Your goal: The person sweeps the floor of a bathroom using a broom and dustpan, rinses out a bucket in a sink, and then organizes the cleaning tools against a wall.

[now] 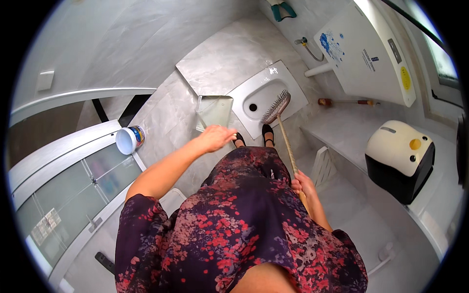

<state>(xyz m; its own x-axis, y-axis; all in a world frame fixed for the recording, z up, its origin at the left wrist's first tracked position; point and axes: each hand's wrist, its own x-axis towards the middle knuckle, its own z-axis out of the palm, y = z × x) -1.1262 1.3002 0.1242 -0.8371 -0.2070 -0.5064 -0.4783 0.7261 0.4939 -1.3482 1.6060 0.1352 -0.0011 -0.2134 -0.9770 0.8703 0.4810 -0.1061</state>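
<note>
My right hand point(305, 184) is closed around the wooden handle of a long-handled brush point(277, 108), whose bristled head is over the right side of a white squat toilet point(234, 96). My left hand point(217, 138) is in front of me with nothing seen in it, its fingers slightly blurred and pointing right; whether they are apart is unclear. Just beyond it, a pale rectangular tray or lid point(214, 110) rests at the toilet's left edge. The drain hole of the toilet is uncovered.
A white bucket point(126, 141) stands by the glass door point(73, 183) at left. On the right ledge sit a penguin-like tissue box point(399, 157) and a plunger-like tool point(346, 102). A wall cistern point(351, 55) hangs above, near a hose valve point(301, 41).
</note>
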